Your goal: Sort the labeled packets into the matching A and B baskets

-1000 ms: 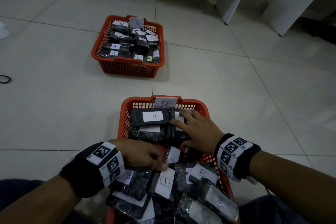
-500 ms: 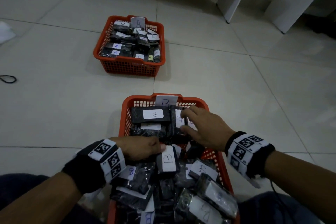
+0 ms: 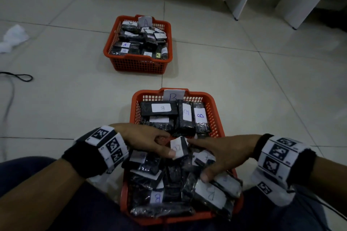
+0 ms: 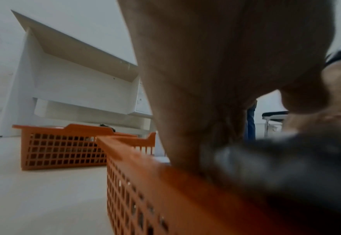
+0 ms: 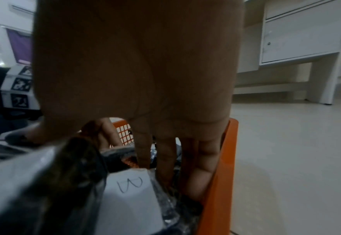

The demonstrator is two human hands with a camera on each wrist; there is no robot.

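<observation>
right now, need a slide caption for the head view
Both hands arrange packets in the B basket; the A basket sits beyond.

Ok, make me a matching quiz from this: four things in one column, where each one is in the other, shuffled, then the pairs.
1. A basket
2. B basket
3. White cloth
4. Left hand

a. floor, far left
b. farther away on the floor
c. pinching a B packet
d. nearest, between the arms

Pairs: 1-b, 2-d, 3-a, 4-c
</observation>
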